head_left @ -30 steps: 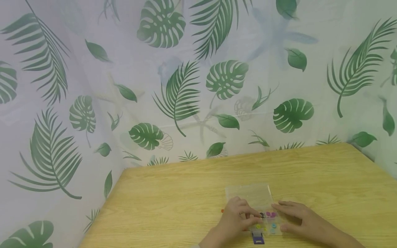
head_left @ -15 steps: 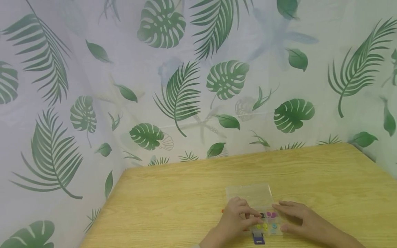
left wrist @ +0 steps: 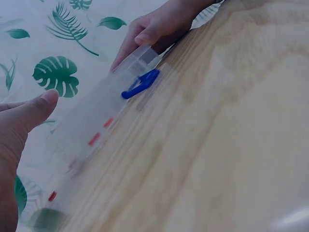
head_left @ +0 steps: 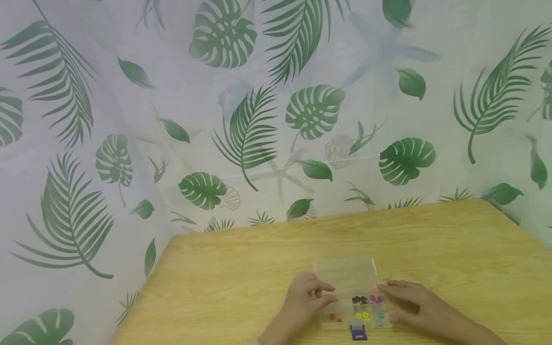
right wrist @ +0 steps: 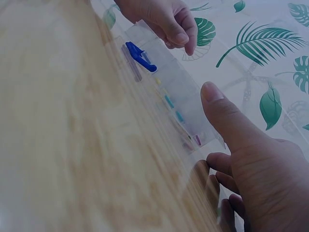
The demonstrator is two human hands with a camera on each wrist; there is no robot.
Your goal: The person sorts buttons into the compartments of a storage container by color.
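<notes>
A clear plastic compartment box (head_left: 345,326) lies on the table, its transparent lid (head_left: 345,270) swung back. Small pieces are sorted by colour in its compartments: black pieces (head_left: 359,300), purple pieces (head_left: 376,299), yellow rings (head_left: 362,316), blue pieces (head_left: 380,316) and orange pieces (head_left: 332,316). A blue latch (head_left: 358,332) hangs at the front. My left hand (head_left: 304,297) hovers over the box's left end, thumb and forefinger apart, with nothing seen between them. On the other side, my right hand (head_left: 424,306) rests against the box's right end with loosely extended fingers.
The wood-grain table (head_left: 241,278) stretches out behind and to both sides of the box. A white leaf-print sheet (head_left: 267,143) hangs along the table's back and left sides.
My left hand has drawn back leftward from the middle compartments, uncovering the black, yellow and orange pieces. The right hand has stayed in place at the box's right end.
</notes>
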